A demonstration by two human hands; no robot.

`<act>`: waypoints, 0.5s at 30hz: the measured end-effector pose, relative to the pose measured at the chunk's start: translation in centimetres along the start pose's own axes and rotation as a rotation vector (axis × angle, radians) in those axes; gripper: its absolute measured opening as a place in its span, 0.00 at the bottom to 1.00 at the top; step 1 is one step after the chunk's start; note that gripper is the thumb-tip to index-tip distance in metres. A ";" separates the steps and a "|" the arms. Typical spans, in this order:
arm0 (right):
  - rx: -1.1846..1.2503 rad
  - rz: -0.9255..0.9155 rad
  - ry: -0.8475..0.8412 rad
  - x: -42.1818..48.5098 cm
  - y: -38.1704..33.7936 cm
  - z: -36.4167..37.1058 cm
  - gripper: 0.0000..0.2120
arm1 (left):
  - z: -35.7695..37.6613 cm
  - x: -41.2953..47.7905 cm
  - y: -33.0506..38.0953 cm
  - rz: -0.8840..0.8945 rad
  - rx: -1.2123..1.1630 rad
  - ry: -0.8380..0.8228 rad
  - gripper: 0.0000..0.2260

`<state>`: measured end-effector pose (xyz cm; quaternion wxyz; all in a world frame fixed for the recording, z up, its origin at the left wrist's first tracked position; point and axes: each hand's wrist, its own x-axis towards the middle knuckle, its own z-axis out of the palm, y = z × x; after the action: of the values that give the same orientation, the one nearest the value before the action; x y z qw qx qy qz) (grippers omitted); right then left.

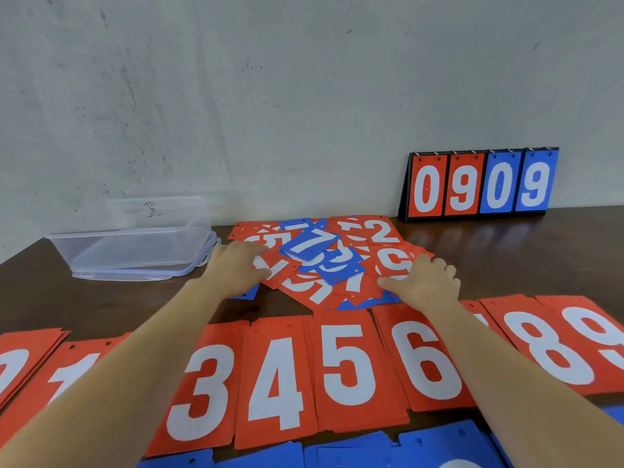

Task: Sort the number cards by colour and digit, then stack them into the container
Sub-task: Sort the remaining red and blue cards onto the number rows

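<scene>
Blue stacks (439, 447) sit along the near edge, partly cut off by the frame. Just behind them is the red row (347, 363), face up, in order left to right: 0, 1, 3, 4, 5, 6, 8, 9. Both forearms cross the row, so the 2 and 7 slots are hidden.

Past the row, mid-worktop (506, 251), is the unsorted pile (337, 275) of red and blue cards overlapping at all angles. A blue 7 (309, 246) lies on top near the centre.

Left hand (236, 265): palm down on the pile's left edge, fingers stretched flat over red cards, thumb lying alongside. It is pressing, not gripping.

Right hand (425, 282): on the pile's right edge, thumb spread onto a red card, fingers bent over the edge by a red card with a 6 or 9. Can't tell whether it is pinching a card or just resting.

The pile lies between the two hands, touching both.

Container (135, 238): clear plastic, no cards in it, far left. It stands on its lid (145, 275), near the left hand but well apart from the right.

Scoreboard (479, 184): far right, against the wall (304, 96), reading 0 9 in red and 0 9 in blue.
</scene>
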<state>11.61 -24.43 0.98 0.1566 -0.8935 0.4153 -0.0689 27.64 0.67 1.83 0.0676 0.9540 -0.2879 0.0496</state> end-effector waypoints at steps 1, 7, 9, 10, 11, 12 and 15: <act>0.000 0.005 0.001 0.1 0.0 0.1 0.48 | 0.0 0.5 -0.1 -0.003 0.003 -0.050 0.31; 0.056 -0.013 0.032 1.1 0.3 0.3 0.43 | 1.0 2.3 -1.3 -0.093 -0.003 -0.314 0.43; 0.040 -0.026 0.033 1.1 0.2 0.3 0.40 | 1.2 2.4 -1.4 -0.083 0.043 -0.277 0.43; 0.033 -0.035 0.039 1.0 0.1 0.2 0.38 | 1.3 2.3 -1.4 -0.079 0.055 -0.250 0.42; 0.029 -0.045 0.046 0.9 -0.1 0.2 0.37 | 1.4 2.1 -1.3 -0.070 0.071 -0.214 0.43; 0.030 -0.059 0.053 0.7 -0.2 0.2 0.35 | 1.4 2.0 -1.2 -0.056 0.093 -0.176 0.43; 0.085 -0.092 0.053 0.6 -0.5 0.5 0.34 | 1.2 1.8 -0.8 -0.020 0.141 -0.080 0.40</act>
<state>12.44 -24.48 0.67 0.1801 -0.9020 0.3744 -0.1173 29.69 0.14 0.78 -0.0110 0.9605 -0.2764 0.0309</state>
